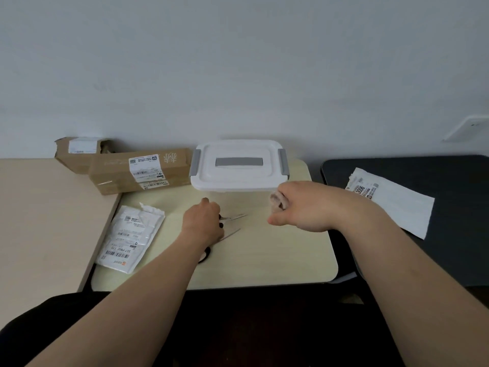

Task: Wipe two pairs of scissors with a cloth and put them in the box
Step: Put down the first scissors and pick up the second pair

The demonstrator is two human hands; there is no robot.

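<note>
On the desk [264,255] the lidded box [239,168] is set far-centre. The left hand [202,221] is curled over the scissors [234,218] — grip not discernible — blades pointed right toward the right hand [304,205], where the cloth [276,200] is bunched in closed fingers.

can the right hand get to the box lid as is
Probably yes: the right hand is just in front of the box with nothing between, but it grips the cloth.
</note>
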